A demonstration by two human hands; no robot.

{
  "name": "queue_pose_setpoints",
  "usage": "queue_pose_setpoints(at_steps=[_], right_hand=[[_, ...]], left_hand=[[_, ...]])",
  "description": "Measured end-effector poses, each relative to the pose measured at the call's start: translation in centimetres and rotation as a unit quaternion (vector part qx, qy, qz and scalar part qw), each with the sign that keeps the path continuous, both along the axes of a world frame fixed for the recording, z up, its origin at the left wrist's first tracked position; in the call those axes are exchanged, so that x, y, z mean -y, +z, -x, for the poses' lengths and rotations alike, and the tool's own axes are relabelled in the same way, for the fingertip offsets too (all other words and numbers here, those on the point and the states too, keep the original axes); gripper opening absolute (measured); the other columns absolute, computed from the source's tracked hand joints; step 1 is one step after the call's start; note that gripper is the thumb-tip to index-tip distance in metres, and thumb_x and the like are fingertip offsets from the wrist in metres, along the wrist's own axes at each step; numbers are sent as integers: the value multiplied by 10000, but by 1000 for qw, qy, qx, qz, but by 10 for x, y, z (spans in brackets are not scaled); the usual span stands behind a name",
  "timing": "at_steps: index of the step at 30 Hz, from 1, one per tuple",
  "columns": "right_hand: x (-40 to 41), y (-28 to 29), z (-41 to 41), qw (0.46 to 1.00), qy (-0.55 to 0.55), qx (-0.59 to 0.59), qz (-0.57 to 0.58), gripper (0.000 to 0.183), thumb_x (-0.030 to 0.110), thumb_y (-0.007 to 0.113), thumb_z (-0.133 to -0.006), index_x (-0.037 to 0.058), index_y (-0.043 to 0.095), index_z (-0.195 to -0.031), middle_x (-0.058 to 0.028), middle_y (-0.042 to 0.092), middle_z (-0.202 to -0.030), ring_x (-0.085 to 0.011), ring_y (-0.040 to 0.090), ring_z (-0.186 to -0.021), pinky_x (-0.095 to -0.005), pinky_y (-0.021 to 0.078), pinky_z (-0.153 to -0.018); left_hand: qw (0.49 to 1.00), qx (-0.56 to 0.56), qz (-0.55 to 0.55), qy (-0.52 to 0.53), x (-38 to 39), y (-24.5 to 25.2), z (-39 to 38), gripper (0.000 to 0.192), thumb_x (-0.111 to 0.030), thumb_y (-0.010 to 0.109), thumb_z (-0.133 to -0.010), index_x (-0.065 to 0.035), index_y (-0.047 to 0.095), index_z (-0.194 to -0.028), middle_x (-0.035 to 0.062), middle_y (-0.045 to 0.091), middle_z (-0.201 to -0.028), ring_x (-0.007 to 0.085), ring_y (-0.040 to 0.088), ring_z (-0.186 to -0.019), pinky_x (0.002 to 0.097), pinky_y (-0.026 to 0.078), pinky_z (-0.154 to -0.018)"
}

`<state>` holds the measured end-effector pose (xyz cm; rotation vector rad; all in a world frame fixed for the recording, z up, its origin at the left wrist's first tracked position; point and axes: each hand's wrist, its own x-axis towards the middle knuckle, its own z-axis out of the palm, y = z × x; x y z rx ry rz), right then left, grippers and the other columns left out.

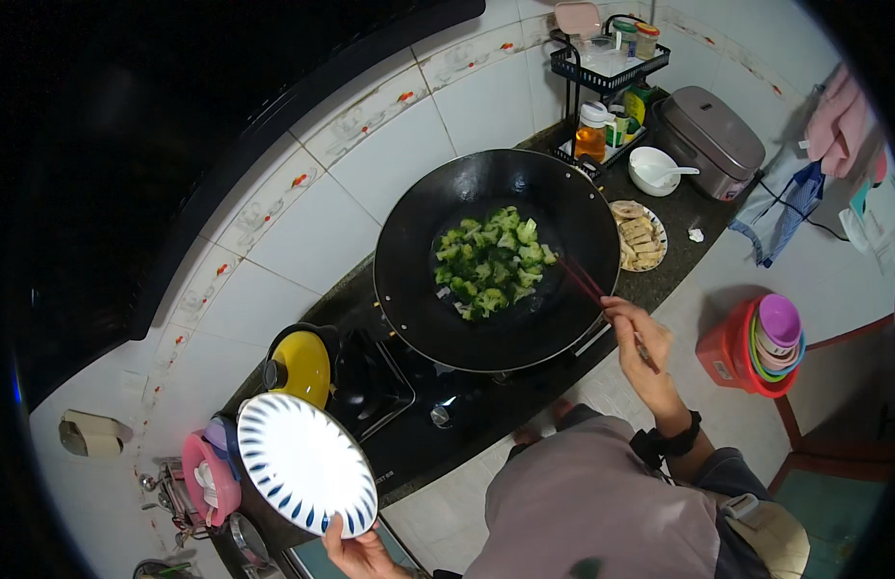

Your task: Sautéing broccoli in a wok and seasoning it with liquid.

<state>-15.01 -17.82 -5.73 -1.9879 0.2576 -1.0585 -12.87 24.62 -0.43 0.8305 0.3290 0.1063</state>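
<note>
A large black wok (433,318) stands on the black gas stove (418,427). Chopped broccoli (491,264) lies heaped in its middle. My right hand (641,347) holds a pair of dark red chopsticks (583,281), whose tips reach the right side of the broccoli. A white plate with blue dashes round its rim (306,463) is tilted in the grip of my left hand (360,554), the thumb over its lower edge. No food shows on the plate. It is held over the left part of the counter, apart from the wok.
Behind the plate sits a pot with a yellow lid (308,365). Right of the wok are a plate of sliced meat (641,239), a white bowl with a spoon (654,174), a rice cooker (712,137) and a black rack (610,72). A red bucket (723,354) holds stacked basins.
</note>
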Motion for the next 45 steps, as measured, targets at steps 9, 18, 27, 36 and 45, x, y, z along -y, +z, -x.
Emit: queue_pose_setpoints(at_steps=[9,18,27,36,45], right_hand=[[7,28,0,998,-57,-22,27,235,101,463,-924,-39,600,-794,-111,647,-755,-135,575,-565,-240,458,-525],[-5,24,-17,998,-55,13,15,280,134,457,-939,-37,603,-770,-90,636,-715,-116,551,-537,-234,438,-499],[-4,20,-7,997,-69,12,-26,289,147,466,-942,-41,607,-775,-93,642,-723,-109,561,-557,-229,455,-510],[1,13,13,994,-66,39,-73,279,106,451,-939,-60,582,-758,-125,651,-738,-110,577,-558,-214,472,-502],[0,5,22,997,-64,25,-46,361,174,406,-969,-84,564,-774,-162,648,-803,-145,572,-571,-254,483,-530]], left_hand=[[980,38,-72,182,-45,-18,36,235,-28,544,-825,138,549,-991,205,645,-763,219,653,-597,243,590,-535],[967,34,-134,215,-63,-15,43,346,-36,556,-812,144,500,-1102,199,649,-907,208,663,-727,281,597,-618],[971,83,-111,197,-60,1,15,379,-16,556,-789,162,482,-1115,233,630,-973,257,662,-817,330,592,-718],[981,127,-66,128,-61,7,-14,418,-9,552,-785,184,437,-1138,273,613,-974,298,659,-816,377,590,-734],[989,98,-34,106,-35,15,-30,415,4,562,-752,144,471,-1132,239,610,-1020,302,645,-873,390,585,-743]])
